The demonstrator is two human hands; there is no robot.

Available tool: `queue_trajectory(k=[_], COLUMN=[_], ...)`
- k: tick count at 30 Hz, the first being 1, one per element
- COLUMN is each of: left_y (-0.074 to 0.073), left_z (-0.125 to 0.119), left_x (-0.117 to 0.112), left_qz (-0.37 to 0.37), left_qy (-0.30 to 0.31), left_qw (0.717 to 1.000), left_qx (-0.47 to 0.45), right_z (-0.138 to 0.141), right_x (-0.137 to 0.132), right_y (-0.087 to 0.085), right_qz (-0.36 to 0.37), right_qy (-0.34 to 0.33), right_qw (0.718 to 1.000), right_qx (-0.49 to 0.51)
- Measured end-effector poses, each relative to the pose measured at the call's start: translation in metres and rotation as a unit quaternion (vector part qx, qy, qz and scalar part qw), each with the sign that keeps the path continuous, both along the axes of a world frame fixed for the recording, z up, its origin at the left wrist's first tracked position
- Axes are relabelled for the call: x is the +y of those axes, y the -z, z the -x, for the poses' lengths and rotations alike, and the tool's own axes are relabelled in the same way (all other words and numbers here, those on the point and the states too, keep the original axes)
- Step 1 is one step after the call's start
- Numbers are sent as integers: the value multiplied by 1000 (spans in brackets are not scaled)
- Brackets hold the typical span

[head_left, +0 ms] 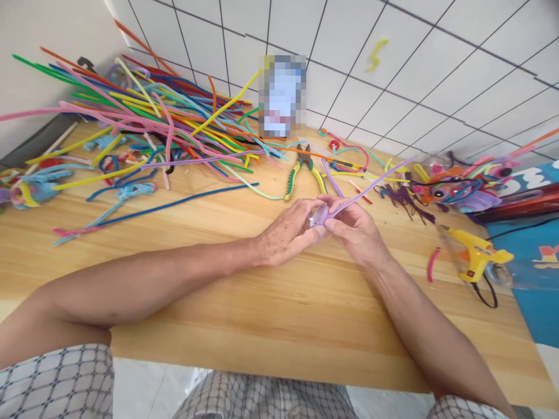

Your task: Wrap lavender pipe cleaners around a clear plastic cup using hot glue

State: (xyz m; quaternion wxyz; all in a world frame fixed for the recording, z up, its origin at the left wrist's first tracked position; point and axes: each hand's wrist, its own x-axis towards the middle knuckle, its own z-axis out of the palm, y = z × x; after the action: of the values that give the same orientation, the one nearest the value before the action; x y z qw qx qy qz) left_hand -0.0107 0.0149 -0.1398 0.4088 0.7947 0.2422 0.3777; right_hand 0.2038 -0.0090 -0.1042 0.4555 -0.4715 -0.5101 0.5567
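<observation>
Over the middle of the wooden table (pixel 244 314), my left hand (pixel 286 233) and my right hand (pixel 356 230) meet around a lilac pipe cleaner (pixel 371 186). Its near end is wound into a small coil (pixel 319 217) pinched between the fingers of both hands. The free end sticks up and away to the right. Both hands are closed on it.
A big heap of coloured pipe cleaners (pixel 166 128) fills the far left. Green-handled pliers (pixel 305 169) lie just beyond my hands. A yellow glue gun (pixel 474 259) lies at the right, with a finished pipe-cleaner figure (pixel 454 189) behind it. Tiled floor lies beyond the table.
</observation>
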Motion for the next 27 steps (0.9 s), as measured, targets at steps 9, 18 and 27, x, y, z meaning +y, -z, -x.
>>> queue_trajectory(k=[9,18,27], left_y=[5,11,3], left_z=[-2,-3,3], left_x=[-1,-2,0], left_qz=[-51,-94,-58], left_qy=[-16,-23,13], left_qw=[998,994,997], left_qx=[40,57,40], right_z=[0,1,0], right_x=[2,6,5], right_y=[3,8,5], right_qz=[0,24,21], right_qy=[1,18,1], right_qw=[1000,998,999], right_qx=[12,47,42])
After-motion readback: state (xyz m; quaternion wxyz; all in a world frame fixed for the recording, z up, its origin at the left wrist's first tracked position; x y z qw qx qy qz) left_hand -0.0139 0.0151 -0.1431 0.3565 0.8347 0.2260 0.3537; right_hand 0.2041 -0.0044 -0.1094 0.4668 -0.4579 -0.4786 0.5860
